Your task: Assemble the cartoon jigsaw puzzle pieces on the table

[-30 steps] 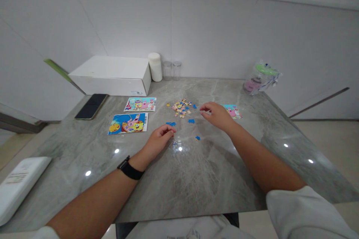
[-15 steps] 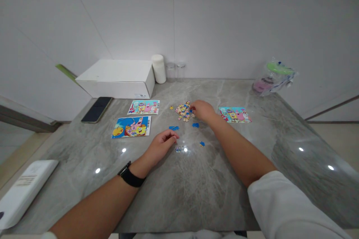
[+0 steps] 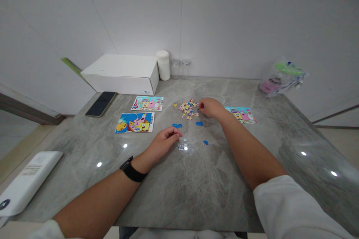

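Head view: one second ago the fingers of my right hand (image 3: 210,107) were apart, beside the heap of puzzle pieces (image 3: 188,109); now they are bent close together at its right side. A blue piece (image 3: 199,109) shows at the fingertips, but whether they are clamped on it, I cannot tell. For the puzzle work, I judge this as picking out one piece. The heap lies toward the far edge of the counter (image 3: 185,198). My left hand (image 3: 164,142) is nearer to the near edge, fingers curled; I cannot tell if it holds something.
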The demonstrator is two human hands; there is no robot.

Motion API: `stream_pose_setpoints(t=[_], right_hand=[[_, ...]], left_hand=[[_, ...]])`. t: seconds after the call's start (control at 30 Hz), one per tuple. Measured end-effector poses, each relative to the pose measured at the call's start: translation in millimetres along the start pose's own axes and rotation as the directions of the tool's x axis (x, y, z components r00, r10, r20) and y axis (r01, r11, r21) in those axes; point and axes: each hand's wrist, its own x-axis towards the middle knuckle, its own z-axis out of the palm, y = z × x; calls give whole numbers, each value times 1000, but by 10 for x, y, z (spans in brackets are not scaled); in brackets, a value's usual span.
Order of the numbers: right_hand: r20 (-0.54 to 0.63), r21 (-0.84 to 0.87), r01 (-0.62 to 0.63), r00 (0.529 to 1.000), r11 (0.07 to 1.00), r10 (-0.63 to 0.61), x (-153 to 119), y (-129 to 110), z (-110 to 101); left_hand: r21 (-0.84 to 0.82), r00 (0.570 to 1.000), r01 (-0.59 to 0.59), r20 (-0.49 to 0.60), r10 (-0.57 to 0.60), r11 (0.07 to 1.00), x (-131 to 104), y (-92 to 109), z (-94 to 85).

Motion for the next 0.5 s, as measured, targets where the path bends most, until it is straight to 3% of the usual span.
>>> stream_pose_setpoints(t=[0.13,0.27,0.37,0.5], right_hand=[[-57,346,52,998,937,-35,-50,-42,-135],[-47,750,127,989,649,-139,-196,-290,-241],[-45,847,143,979,512,-199,-330,-551,-254],[-35,855,167,963,490,-268,-460,-835,-206]], left_hand=[[-63,999,37,3,-36,997,-14,26,0],[-163,998,29,-55,-38,986,-25,57,1],[-249,994,-15,-109,-13,968,-13,58,-12],[-326,988,-93,-149,46,941,16,33,-42]])
